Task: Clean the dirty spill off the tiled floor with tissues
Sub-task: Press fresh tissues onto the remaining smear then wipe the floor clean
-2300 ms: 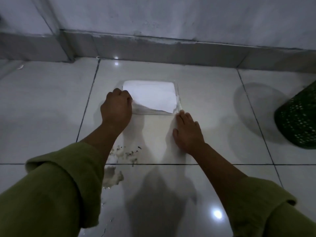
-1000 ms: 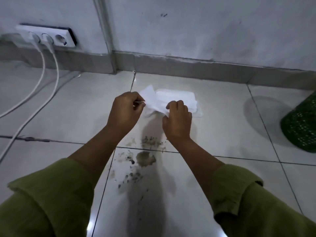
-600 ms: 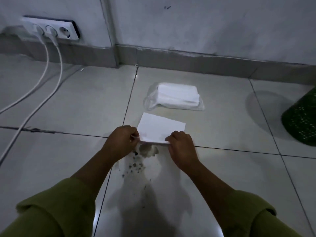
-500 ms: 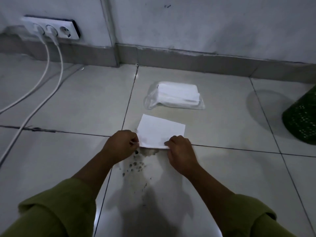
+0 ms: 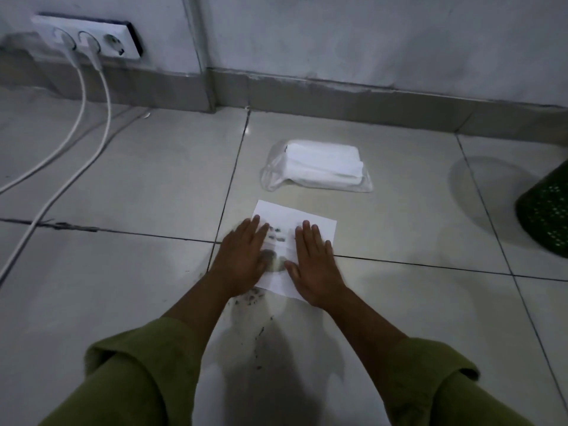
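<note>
A white tissue [image 5: 316, 224] lies flat on the tiled floor over the dirty spill, and dark wet patches show through its middle. My left hand [image 5: 244, 256] presses flat on the tissue's left side with straight fingers. My right hand [image 5: 315, 261] presses flat on its right side in the same way. Dark specks of the spill [image 5: 250, 299] stay uncovered just below the tissue, trailing toward me. The tissue pack [image 5: 319, 166], in clear wrap, sits farther back near the wall.
A white power strip [image 5: 89, 38] is at the wall on the far left, and two white cables [image 5: 76, 124] run from it across the floor. A dark green basket [image 5: 547, 216] stands at the right edge. A grey skirting runs along the wall.
The tissue was pinched at its near edge by both hands; it now lies flat over the spill. Both hands have opened and press down on it, and stains show through.
</note>
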`<action>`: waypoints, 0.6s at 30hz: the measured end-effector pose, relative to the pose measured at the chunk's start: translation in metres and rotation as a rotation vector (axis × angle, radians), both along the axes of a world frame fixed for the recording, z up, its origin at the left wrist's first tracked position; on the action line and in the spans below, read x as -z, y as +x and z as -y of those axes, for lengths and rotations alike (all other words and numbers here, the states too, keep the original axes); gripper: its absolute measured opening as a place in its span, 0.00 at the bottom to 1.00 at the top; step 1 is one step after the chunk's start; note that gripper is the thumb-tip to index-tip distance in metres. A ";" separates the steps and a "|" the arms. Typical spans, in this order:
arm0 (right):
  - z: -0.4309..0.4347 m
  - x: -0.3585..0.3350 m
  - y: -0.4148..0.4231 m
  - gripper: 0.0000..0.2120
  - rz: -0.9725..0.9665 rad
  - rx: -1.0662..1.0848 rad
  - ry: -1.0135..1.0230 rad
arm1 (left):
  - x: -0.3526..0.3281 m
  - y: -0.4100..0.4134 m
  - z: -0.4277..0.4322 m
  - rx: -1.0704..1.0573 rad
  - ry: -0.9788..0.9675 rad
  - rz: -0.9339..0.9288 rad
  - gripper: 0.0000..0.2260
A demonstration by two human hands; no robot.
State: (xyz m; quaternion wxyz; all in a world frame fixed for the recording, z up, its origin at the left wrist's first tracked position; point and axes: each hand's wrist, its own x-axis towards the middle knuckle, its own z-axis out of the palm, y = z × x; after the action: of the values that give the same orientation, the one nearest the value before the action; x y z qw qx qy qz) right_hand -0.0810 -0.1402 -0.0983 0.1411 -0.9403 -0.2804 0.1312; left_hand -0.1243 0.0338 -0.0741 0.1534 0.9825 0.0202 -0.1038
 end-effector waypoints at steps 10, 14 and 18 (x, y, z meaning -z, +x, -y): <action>0.000 0.015 -0.004 0.40 0.065 -0.055 -0.038 | 0.024 -0.002 -0.009 0.135 0.137 -0.034 0.38; 0.000 0.010 0.003 0.45 0.054 -0.043 0.022 | 0.020 0.000 -0.006 0.108 0.117 -0.007 0.39; 0.003 -0.004 0.022 0.33 0.050 0.042 0.019 | 0.013 0.011 0.001 0.061 0.058 -0.004 0.39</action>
State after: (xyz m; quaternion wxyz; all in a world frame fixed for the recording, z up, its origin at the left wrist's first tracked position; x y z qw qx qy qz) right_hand -0.0587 -0.1428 -0.0941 0.1458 -0.9476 -0.2654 0.1020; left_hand -0.1137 0.0332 -0.0867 0.1214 0.9865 -0.0065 -0.1097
